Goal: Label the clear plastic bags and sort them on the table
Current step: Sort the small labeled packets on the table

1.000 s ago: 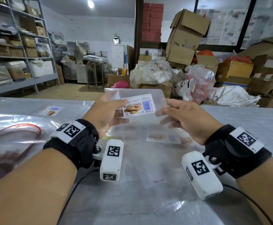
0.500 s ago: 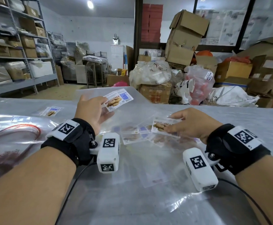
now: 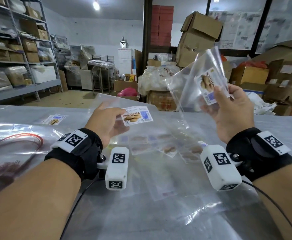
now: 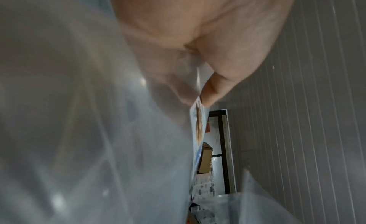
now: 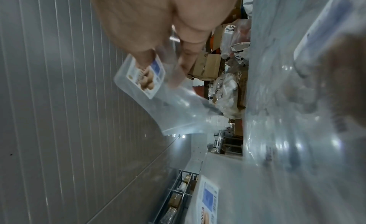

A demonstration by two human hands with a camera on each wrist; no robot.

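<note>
My left hand (image 3: 122,120) pinches a clear plastic bag by its "BISKUT LENGA" label (image 3: 136,116), thumb on top, low over the table (image 3: 271,135). The left wrist view shows the thumb (image 4: 210,92) pressing that label (image 4: 198,122) edge-on. My right hand (image 3: 213,99) holds a second clear bag (image 3: 193,80) raised at the right, its label (image 3: 206,87) turned upright under the thumb. In the right wrist view this bag (image 5: 178,111) hangs bent from the fingers (image 5: 186,61). Several labelled bags (image 3: 160,147) lie overlapping on the table between my wrists.
A small stack of loose labels (image 3: 55,119) lies at the far left of the table. A bag with red rubber bands (image 3: 20,142) sits at the left edge. Plastic sheeting covers the table. Cardboard boxes (image 3: 199,38) and shelves (image 3: 20,66) stand beyond it.
Both hands first held one labelled bag. The left hand kept it while the right hand reached down to the pile, then lifted another labelled bag up to the right.
</note>
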